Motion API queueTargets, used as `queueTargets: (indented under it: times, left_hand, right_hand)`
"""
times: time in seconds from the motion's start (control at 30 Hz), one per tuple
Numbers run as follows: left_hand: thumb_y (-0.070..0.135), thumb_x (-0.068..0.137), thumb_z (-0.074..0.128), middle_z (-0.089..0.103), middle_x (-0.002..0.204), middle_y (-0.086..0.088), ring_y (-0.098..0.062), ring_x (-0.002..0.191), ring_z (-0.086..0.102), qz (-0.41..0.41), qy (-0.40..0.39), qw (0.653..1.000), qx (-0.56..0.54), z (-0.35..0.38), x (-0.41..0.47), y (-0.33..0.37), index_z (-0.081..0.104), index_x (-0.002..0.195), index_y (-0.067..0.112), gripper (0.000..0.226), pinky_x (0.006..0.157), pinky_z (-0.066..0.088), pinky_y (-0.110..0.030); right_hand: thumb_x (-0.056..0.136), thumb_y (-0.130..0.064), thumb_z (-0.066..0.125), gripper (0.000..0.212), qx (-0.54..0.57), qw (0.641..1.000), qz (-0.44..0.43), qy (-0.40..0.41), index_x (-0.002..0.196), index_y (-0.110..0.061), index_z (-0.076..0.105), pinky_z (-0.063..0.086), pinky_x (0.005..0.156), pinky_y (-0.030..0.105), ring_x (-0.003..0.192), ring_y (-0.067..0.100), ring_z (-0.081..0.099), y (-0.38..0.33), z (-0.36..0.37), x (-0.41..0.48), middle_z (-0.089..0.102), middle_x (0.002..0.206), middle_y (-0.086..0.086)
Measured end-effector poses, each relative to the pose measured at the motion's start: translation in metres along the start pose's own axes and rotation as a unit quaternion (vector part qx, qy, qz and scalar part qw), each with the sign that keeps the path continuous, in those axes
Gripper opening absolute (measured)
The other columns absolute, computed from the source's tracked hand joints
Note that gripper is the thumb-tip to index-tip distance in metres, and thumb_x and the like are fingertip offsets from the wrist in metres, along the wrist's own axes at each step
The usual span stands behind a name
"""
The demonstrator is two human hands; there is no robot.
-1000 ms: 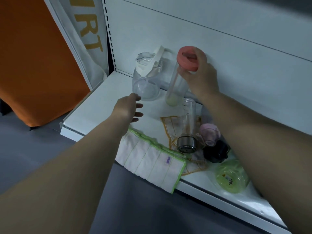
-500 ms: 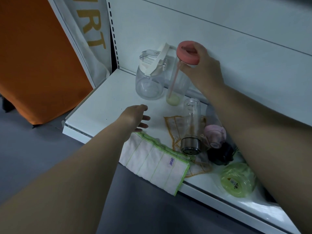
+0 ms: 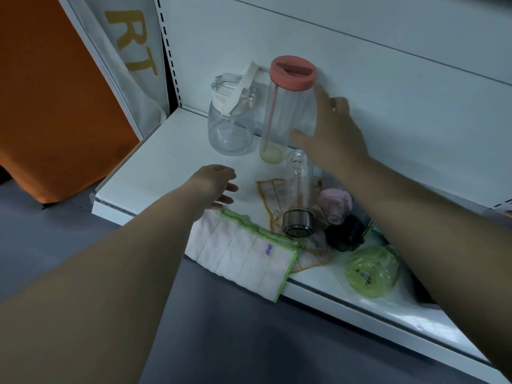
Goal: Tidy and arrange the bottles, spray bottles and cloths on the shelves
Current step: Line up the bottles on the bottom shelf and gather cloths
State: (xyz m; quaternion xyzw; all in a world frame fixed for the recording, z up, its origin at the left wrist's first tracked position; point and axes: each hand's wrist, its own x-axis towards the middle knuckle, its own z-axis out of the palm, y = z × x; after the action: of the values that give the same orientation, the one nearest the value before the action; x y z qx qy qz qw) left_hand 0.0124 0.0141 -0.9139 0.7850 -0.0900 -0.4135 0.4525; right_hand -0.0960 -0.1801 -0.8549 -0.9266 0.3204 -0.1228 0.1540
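1. Cloth (image 3: 241, 253) with green edging overhangs the shelf (image 3: 155, 173) front edge.
2. Left hand (image 3: 214, 184) hovers just behind it, fingers loose, holding nothing.
3. Steel-capped bottle (image 3: 299, 195) lies on its side between the hands.
4. Right hand (image 3: 332, 134) seems to grip the upright pink-lidded bottle (image 3: 288, 106) beside a clear jar (image 3: 231, 128).

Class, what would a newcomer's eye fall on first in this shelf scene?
The tall clear bottle with its coral lid stands upright at the back of the shelf, the right hand cupping its side. At the front edge, a green-trimmed white cloth overhangs the shelf.
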Motion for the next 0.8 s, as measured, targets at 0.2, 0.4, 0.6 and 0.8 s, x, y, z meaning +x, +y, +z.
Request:
queueTargets:
  times: [0.2,0.4,0.6,0.8]
  left_hand:
    - [0.032,0.100,0.048,0.071,0.108,-0.002,-0.028,0.097,0.070,-0.003,-0.003,0.999,0.040,0.007,-0.009,0.001,0.058,0.125,0.019,0.030,0.091,0.053,-0.040]
    - [0.028,0.100,0.047,0.070,0.108,-0.003,-0.024,0.085,0.067,0.025,-0.014,0.996,0.087,0.023,-0.017,0.004,0.059,0.126,0.019,0.030,0.088,0.052,-0.039]
    - [0.025,0.099,0.048,0.069,0.111,-0.003,-0.025,0.090,0.069,0.070,-0.047,0.985,0.149,0.045,-0.028,0.010,0.057,0.131,0.022,0.033,0.078,0.053,-0.034]
    - [0.018,0.098,0.047,0.065,0.119,-0.007,-0.027,0.094,0.070,0.089,-0.055,0.974,0.200,0.057,-0.027,0.004,0.055,0.135,0.025,0.039,0.062,0.046,-0.024]
  right_hand:
    - [0.088,-0.065,0.051,0.056,-0.192,0.946,-0.209,-0.156,0.130,-0.029,0.055,0.039,0.097,0.045,0.119,0.031,0.053,0.009,0.019,-0.066,0.044,0.139,0.003]
    - [0.081,-0.061,0.056,0.062,-0.306,0.894,-0.235,-0.227,0.136,-0.032,0.049,0.032,0.101,0.049,0.113,0.035,0.049,0.019,0.034,-0.086,0.040,0.136,0.003]
    - [0.096,-0.033,0.055,0.051,-0.417,0.833,-0.272,-0.239,0.145,-0.034,0.040,0.034,0.102,0.051,0.114,0.041,0.053,0.020,0.046,-0.091,0.031,0.150,0.011]
    - [0.097,-0.022,0.051,0.050,-0.392,0.838,-0.266,-0.269,0.145,-0.032,0.040,0.045,0.087,0.041,0.103,0.037,0.059,0.018,0.059,-0.085,0.029,0.153,0.013]
